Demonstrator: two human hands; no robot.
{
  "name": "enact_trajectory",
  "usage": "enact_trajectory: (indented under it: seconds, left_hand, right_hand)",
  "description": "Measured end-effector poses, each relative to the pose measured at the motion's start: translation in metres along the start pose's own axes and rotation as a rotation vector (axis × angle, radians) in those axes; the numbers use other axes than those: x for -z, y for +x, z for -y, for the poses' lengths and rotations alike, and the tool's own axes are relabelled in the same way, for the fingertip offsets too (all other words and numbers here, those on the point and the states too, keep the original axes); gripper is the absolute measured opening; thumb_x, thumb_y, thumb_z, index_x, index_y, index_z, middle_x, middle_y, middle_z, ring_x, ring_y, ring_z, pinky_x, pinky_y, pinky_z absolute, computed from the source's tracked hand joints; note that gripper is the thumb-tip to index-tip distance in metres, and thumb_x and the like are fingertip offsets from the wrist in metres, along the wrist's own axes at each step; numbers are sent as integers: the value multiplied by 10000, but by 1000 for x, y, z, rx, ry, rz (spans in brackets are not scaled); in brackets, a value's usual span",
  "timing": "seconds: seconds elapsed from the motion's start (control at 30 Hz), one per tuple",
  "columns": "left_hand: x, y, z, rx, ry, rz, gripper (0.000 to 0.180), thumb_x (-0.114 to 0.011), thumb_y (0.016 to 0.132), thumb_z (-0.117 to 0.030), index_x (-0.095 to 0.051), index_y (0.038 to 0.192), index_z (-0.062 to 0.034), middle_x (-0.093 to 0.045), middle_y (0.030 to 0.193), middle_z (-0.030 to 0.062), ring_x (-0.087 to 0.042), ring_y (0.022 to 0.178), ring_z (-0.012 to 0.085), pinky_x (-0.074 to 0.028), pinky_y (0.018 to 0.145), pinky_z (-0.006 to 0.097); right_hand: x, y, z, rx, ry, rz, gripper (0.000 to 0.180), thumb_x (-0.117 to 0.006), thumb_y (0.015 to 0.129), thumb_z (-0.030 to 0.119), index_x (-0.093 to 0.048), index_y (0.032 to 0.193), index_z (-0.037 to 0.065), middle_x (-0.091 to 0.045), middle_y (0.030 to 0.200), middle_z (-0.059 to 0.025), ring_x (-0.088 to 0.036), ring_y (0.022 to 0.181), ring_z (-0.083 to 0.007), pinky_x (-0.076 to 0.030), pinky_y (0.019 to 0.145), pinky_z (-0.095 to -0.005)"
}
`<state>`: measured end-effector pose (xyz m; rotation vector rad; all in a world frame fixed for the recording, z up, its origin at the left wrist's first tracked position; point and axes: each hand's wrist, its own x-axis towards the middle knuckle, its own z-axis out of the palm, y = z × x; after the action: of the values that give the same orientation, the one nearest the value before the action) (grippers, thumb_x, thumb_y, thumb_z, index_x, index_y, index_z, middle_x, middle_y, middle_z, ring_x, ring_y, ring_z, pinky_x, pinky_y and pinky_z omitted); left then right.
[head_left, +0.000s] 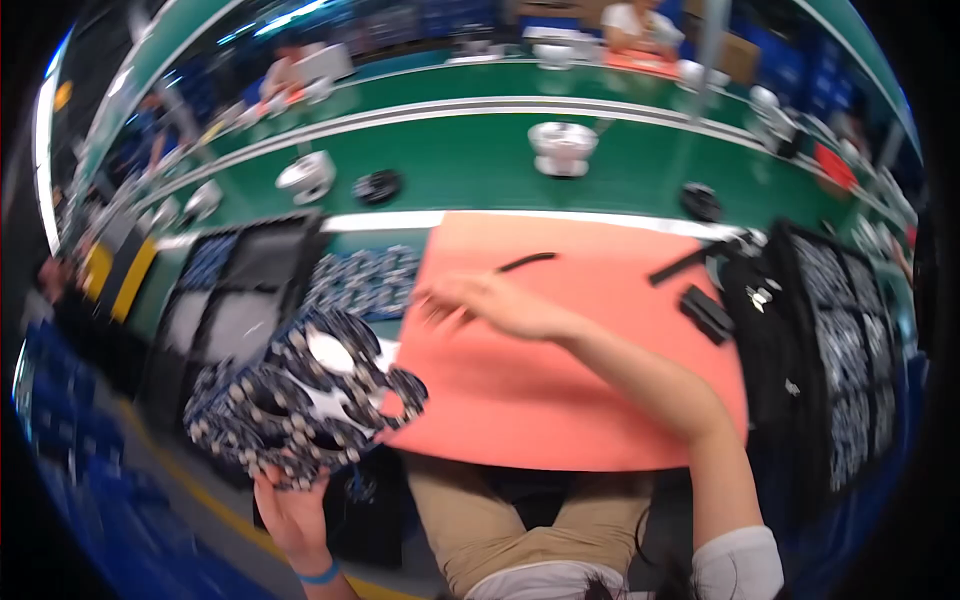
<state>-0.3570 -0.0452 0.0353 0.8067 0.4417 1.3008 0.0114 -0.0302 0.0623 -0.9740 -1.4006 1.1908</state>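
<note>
At the lower left, my left hand (292, 515) grips the lower edge of a dark blue bundle of small parts with pale dots (290, 440). Gaps in the bundle let white and orange patches show through. My right hand (490, 303) hovers above the left part of an orange mat (570, 400). Its fingers look apart and somewhat blurred, with nothing visible in them. A thin black strip (527, 261) lies on the mat just beyond that hand. Beside the fingers, rows of small blue and grey parts (360, 280) sit off the mat's left edge.
Black compartment trays stand at the left (265, 260) and right (800, 330). A black block (706, 314) rests on the mat's right side. Past it, a green conveyor (450, 165) carries white units (562, 148) and black round parts (378, 187). Other people (640, 28) sit across.
</note>
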Motion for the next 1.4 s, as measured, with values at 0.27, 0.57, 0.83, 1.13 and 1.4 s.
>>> enact_trajectory:
  seconds: [0.27,0.57,0.83,1.13,1.4]
  left_hand:
    - [-91,20,73,509,97,463,330,-362,1017,-251,-457,1271,-65,-567,1232,74,-533,1176,314,-476,927,561]
    - [-125,27,160,273,511,658,460,-417,985,-246,-314,1377,-28,-410,1381,158,-439,1248,263,-368,1009,414]
    - [-146,12,177,-463,1333,1177,519,-586,893,-190,-421,1338,20,-421,1359,257,-344,1297,428,-281,1074,513]
    - [-148,10,173,-424,1356,1160,421,-581,895,-182,-519,1276,-16,-443,1334,264,-377,1263,447,-310,1056,512]
    - [-154,7,170,-424,1385,1137,408,-583,888,-151,-529,1269,-17,-445,1336,260,-395,1259,430,-317,1056,497]
  right_hand:
    - [12,-166,62,-177,254,-90,471,-357,1011,398,-482,1282,33,-614,1029,-65,-612,803,-110,-527,710,-256]
    - [22,-261,44,83,200,-1024,238,-498,985,235,-586,1128,65,-621,1007,10,-586,914,-47,-502,764,-241]
    - [32,-333,33,-315,-704,-1199,262,-603,879,222,-642,935,-31,-677,747,-114,-674,699,-175,-524,661,-296]
    - [110,-508,175,-565,-1494,-1784,319,-628,791,263,-627,1023,45,-675,892,-149,-660,831,-271,-510,760,-362]
    - [211,-683,209,-1198,-2115,-2011,733,-762,704,299,-407,1311,94,-449,1348,-78,-380,1289,-267,-427,985,-446]
